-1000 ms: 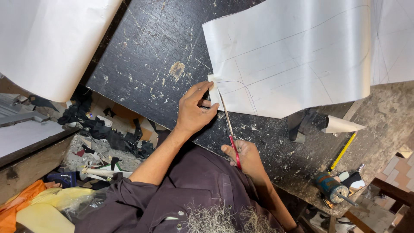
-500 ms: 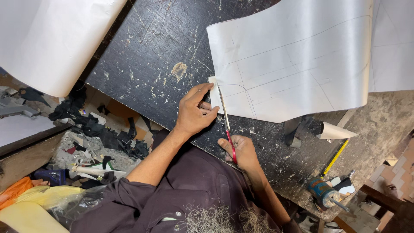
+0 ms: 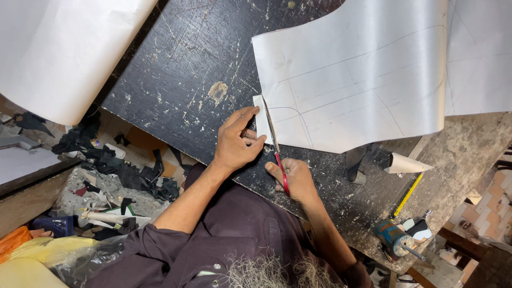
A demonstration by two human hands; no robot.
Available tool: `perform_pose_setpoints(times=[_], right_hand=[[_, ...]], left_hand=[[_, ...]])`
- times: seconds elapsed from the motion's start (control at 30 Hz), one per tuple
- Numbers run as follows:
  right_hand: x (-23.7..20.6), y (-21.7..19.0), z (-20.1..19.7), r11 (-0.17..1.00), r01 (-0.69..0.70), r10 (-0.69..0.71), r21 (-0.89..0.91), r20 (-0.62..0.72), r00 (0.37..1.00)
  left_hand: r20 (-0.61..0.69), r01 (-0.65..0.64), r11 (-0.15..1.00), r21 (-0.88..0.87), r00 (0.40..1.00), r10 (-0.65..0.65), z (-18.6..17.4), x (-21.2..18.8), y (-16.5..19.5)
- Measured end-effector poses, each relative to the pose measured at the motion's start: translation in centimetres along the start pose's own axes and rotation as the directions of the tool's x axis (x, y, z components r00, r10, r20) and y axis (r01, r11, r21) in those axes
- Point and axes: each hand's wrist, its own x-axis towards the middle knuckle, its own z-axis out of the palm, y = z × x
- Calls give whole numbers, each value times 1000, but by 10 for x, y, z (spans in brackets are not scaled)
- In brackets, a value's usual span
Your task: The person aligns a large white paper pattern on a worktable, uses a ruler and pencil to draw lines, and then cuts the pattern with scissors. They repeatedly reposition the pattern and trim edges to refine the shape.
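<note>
A large white sheet (image 3: 362, 80) marked with pencil lines lies on a scarred black table (image 3: 186, 69). My right hand (image 3: 294, 180) grips red-handled scissors (image 3: 275, 144) whose blades run up along the sheet's lower left edge. My left hand (image 3: 237, 141) pinches the narrow strip (image 3: 261, 120) of sheet just left of the blades, with its fingers resting on the table beside the cut.
A big white roll (image 3: 58, 53) hangs over the table's upper left. A second white sheet (image 3: 480, 53) lies at the right. A paper cone (image 3: 406, 163), yellow pencil (image 3: 407, 195) and spool (image 3: 391, 237) lie at the lower right. Black scraps (image 3: 122, 170) litter the floor on the left.
Both hands stay at the sheet's lower left corner. The scissor blades have crept a little further along the edge, and the view has shifted slightly.
</note>
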Motion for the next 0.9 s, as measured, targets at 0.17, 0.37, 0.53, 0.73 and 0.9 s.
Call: perform_pose_setpoints(times=[0.17, 0.37, 0.53, 0.73, 0.9], right_hand=[[3, 2, 1, 996, 23, -25, 80, 19, 1000], [10, -10, 2, 986, 25, -34, 168, 50, 998], [1, -20, -11, 997, 7, -14, 83, 77, 997], [-62, 45, -61, 951, 119, -53, -287, 230, 972], [-100, 131, -83, 959, -163, 175, 233, -31, 984]], left_hand=[[5, 2, 1000, 13, 1000, -2, -2, 2, 6], [38, -33, 998, 62, 999, 31, -1, -2, -6], [83, -17, 1000, -1, 996, 17, -23, -11, 0], [-16, -11, 48, 999, 859, 512, -90, -15, 57], [517, -656, 509, 557, 754, 406, -24, 3, 63]])
